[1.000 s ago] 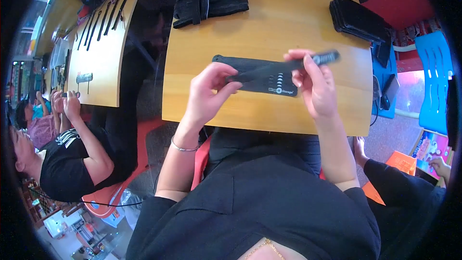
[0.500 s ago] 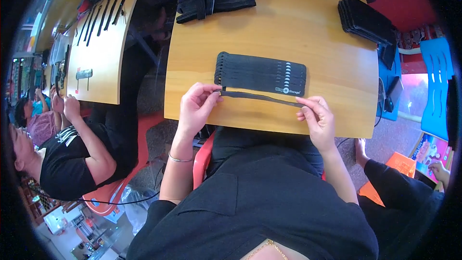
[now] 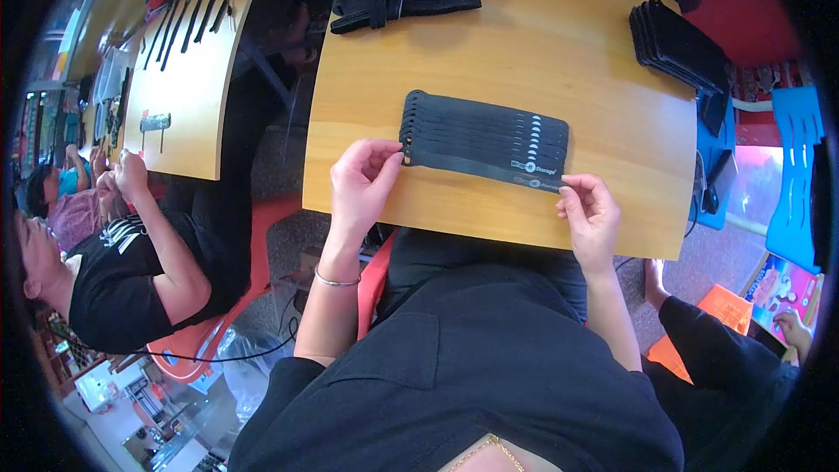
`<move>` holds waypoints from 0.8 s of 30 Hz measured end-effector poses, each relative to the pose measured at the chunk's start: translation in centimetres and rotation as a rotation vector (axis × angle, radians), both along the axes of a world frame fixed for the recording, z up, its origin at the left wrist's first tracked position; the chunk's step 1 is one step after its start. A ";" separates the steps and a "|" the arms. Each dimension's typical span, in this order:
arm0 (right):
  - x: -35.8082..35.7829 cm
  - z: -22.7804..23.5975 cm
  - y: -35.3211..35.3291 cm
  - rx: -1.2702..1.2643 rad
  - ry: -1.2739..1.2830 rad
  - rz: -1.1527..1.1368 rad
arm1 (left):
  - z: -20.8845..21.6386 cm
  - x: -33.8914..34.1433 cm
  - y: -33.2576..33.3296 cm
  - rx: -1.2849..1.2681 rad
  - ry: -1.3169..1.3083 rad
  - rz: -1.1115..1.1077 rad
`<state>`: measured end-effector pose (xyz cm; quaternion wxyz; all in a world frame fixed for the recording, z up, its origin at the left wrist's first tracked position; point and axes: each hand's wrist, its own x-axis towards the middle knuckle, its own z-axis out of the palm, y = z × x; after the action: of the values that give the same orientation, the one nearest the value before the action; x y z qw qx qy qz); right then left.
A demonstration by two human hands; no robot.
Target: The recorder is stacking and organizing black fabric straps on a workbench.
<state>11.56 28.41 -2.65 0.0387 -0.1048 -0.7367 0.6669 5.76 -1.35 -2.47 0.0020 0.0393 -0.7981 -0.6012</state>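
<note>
In front of me on the wooden table (image 3: 376, 79) lies a row of flat black straps (image 3: 476, 127), overlapping like a fan. Their holed ends line up on the left, and white marks show near their right ends. At the near edge of the row, a black strap (image 3: 485, 173) is laid flat against the others. My left hand (image 3: 361, 179) pinches its holed left end between thumb and finger. Its right end, with faint print, is pinched by my right hand (image 3: 592, 210).
A bundle of black straps (image 3: 428, 0) tied with a band lies at the far left. Stacked black straps (image 3: 677, 44) sit at the far right beside a blue chair (image 3: 712, 153). Left of me, a person (image 3: 144, 284) works at another table (image 3: 188, 135) with several black straps on it.
The strap between my hands was raised edge-on in front of the row; now it lies flat against the row's near edge. My right hand has shifted slightly right.
</note>
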 end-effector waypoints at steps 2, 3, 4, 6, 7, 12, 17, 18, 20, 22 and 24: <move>-0.1 -0.1 0.0 0.050 0.016 0.003 | -0.2 -0.1 0.0 -0.009 -0.009 0.010; -0.2 -0.1 0.0 0.063 0.009 -0.002 | -0.2 -0.1 0.0 -0.017 -0.017 0.019; -0.3 -0.1 0.0 0.076 0.002 -0.008 | -0.2 -0.2 0.1 -0.018 -0.017 0.021; -0.3 -0.2 0.2 0.091 0.004 -0.005 | -0.1 -0.3 0.3 -0.027 -0.024 0.050; -0.3 -0.2 0.2 0.106 0.006 -0.002 | -0.1 -0.4 0.4 -0.027 -0.024 0.051; -0.6 -0.2 -0.3 0.074 -0.006 -0.061 | -0.5 -0.6 0.4 -0.064 -0.037 0.045; -0.8 -0.3 -0.4 0.074 -0.021 -0.087 | -0.6 -0.6 0.6 -0.107 -0.039 0.052; -0.8 -0.2 -0.5 0.091 -0.022 -0.090 | -0.6 -0.6 0.6 -0.108 -0.037 0.055; -0.8 -0.2 -0.5 0.107 -0.023 -0.092 | -0.6 -0.6 0.6 -0.122 -0.038 0.053; -0.9 -0.2 -0.4 0.126 -0.025 -0.093 | -0.6 -0.7 0.6 -0.135 -0.040 0.050; -1.0 -0.3 -0.5 0.122 -0.032 -0.099 | -0.7 -0.7 0.5 -0.119 -0.037 0.052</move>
<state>10.58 27.95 -2.91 0.0661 -0.1491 -0.7704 0.6164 5.04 -0.81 -3.21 0.0051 0.0709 -0.8311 -0.5516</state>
